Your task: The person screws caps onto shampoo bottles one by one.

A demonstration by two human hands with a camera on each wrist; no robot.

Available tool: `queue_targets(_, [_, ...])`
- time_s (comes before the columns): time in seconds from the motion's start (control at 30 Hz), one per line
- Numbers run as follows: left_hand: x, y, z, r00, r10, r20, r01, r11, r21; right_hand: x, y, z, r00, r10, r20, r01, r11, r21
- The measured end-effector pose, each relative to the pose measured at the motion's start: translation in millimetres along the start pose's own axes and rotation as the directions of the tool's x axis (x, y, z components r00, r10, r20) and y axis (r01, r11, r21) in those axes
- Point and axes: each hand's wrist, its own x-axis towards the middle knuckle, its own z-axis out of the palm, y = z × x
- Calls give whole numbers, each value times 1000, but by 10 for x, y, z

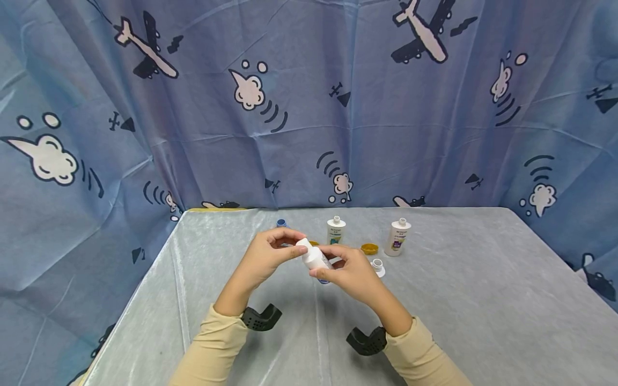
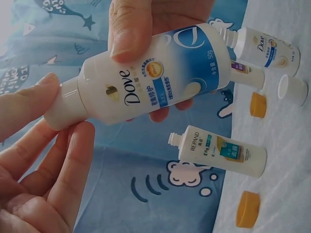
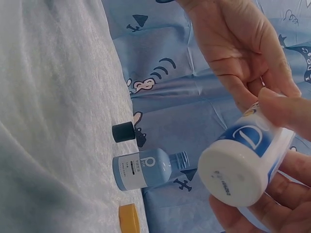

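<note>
A white and blue Dove bottle is held tilted between both hands above the table. My left hand pinches its white cap between thumb and fingertips. The cap sits on the bottle's neck; how tightly cannot be seen. With thumb and fingers around the body, my right hand grips the bottle, its base facing the right wrist camera. Behind the hands a white REPAND bottle stands upright without a cap. Past the left hand is an uncapped blue bottle.
On the grey-covered table stand another uncapped Dove bottle and a capless white bottle with a purple label. Loose caps lie among them: a yellow cap, another yellow cap, a white cap and a dark cap.
</note>
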Motion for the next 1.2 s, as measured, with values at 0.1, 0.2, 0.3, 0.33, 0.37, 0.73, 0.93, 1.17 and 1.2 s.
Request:
queue_targets(0.1, [-2,1,-9,999,21,32,-21,1000,-6,2,0,-9,1000,-2,4,2,1000,10])
queue_targets(0.2, [1,-3,-14,997,44,56,-44,999,-3,8,5,-15,1000,13,9,-13,1000,25])
queue_targets(0.3, [-2,-2,-18,995,62,79,-62,998,-5,13,8,-17,1000,16,20,-17,999,32])
queue_targets(0.33, [-4,-2,-20,994,67,86,-67,998,-5,14,10,-15,1000,20,22,-21,999,34])
queue_targets(0.37, [-8,2,-21,993,77,94,-77,997,-3,15,14,-15,1000,18,24,-19,999,34])
queue_targets(0.73, [-7,10,-21,995,49,92,-48,999,-8,1,-17,-23,999,37,30,-39,997,61])
queue_targets(0.93, [9,14,39,999,-38,6,38,999,2,5,-12,-4,998,55,-10,-55,998,29])
queue_targets(1.17, [15,1,67,999,-30,-36,31,999,20,5,-4,0,999,21,-24,-21,1000,15])
queue_targets(1.2, [15,1,69,999,-30,-41,31,999,25,5,-1,1,999,19,-25,-19,1000,14])
